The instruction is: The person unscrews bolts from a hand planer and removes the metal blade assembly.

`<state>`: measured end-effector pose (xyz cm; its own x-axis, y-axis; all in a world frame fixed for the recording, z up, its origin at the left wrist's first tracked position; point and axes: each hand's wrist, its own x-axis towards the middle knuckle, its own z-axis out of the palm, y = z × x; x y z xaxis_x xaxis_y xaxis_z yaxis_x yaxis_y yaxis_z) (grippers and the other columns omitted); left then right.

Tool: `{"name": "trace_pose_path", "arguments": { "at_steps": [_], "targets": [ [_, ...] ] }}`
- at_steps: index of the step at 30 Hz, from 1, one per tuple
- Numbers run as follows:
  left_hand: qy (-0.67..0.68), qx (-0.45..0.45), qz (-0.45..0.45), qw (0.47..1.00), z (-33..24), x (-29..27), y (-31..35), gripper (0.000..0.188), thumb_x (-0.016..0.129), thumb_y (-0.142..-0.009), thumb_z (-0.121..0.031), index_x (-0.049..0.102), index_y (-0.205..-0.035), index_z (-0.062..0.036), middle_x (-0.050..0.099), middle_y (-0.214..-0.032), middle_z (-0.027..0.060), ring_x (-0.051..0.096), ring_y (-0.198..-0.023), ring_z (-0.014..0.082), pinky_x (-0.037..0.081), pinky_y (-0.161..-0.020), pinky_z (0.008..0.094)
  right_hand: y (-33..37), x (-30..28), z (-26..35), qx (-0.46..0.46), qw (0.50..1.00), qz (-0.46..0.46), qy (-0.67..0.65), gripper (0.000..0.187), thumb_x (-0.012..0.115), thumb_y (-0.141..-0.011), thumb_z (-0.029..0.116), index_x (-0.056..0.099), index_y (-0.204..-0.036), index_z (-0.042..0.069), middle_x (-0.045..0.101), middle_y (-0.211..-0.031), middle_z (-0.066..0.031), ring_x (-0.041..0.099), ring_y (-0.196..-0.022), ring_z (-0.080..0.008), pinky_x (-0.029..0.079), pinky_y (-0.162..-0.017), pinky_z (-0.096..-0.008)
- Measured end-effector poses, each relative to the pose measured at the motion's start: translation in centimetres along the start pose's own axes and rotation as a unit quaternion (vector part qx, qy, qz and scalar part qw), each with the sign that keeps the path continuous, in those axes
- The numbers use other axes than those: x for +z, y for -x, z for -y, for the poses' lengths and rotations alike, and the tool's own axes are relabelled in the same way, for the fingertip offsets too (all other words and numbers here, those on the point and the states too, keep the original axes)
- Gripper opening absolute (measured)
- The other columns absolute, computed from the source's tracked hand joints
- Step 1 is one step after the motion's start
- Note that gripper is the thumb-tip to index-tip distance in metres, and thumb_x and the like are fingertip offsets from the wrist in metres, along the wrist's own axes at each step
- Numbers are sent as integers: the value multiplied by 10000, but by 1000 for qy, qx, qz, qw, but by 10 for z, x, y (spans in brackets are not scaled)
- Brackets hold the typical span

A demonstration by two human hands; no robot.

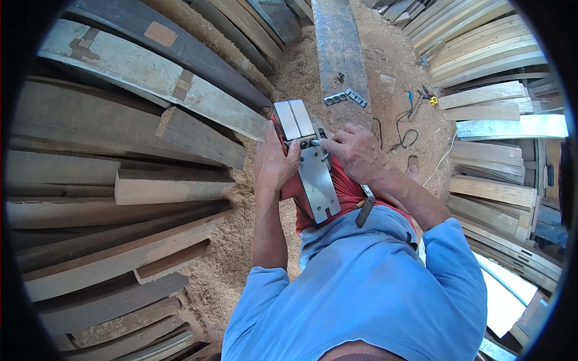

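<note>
An electric hand planer [318,183] rests upside down on my lap, its metal soles facing up and its red body partly hidden beneath. My left hand [276,159] grips the planer's left side, the thumb near the cutter gap between the two soles. At the gap's right end my right hand [355,150] is closed, fingers pinching a small metal tool [315,142] whose exact kind is too small to tell. Ahead, a long worn board [342,54] carries two metal pieces with round holes, one [335,98] beside the other [356,97], and a few small dark parts.
Stacked timber [78,114] lines the left, with more planks [487,48] on the right. Wood shavings [220,265] cover the floor. Yellow-handled pliers [431,97] and a dark cord [404,138] lie right of the board. A dark-bladed square [365,210] sits at my right hip.
</note>
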<state>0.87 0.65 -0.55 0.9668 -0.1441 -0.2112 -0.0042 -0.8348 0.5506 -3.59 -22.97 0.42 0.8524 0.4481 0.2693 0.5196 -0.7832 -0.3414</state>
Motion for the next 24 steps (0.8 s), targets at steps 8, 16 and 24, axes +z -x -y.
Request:
{"name": "trace_pose_path", "arguments": {
  "at_steps": [8, 16, 24],
  "targets": [
    [-5, -3, 14, 1000, 0, 0, -1, 905, 653, -955, -426, 268, -1626, 46, 586, -1458, 299, 564, -1305, 495, 442, -1126, 528, -16, 10, 4, 256, 898, 74, -349, 242, 667, -976, 221, 706, -1107, 20, 736, -855, -166, 713, -789, -356, 552, -734, -477],
    [-9, 5, 2, 1000, 4, 3, -2, 903, 657, -953, -424, 276, -1624, 46, 589, -1456, 298, 575, -1289, 497, 449, -1114, 533, 1, -2, 0, 54, 995, -23, -82, 202, 642, -951, 161, 724, -1120, 88, 719, -908, -104, 685, -850, -311, 541, -771, -448],
    [-17, 5, -1, 1000, 0, 2, 1, 906, 660, -955, -427, 281, -1617, 61, 602, -1440, 292, 584, -1285, 481, 459, -1102, 533, -4, -4, 5, -22, 999, -18, 20, 249, 684, -895, 141, 745, -1135, 114, 716, -931, -78, 655, -869, -282, 532, -771, -402]
  ]
}}
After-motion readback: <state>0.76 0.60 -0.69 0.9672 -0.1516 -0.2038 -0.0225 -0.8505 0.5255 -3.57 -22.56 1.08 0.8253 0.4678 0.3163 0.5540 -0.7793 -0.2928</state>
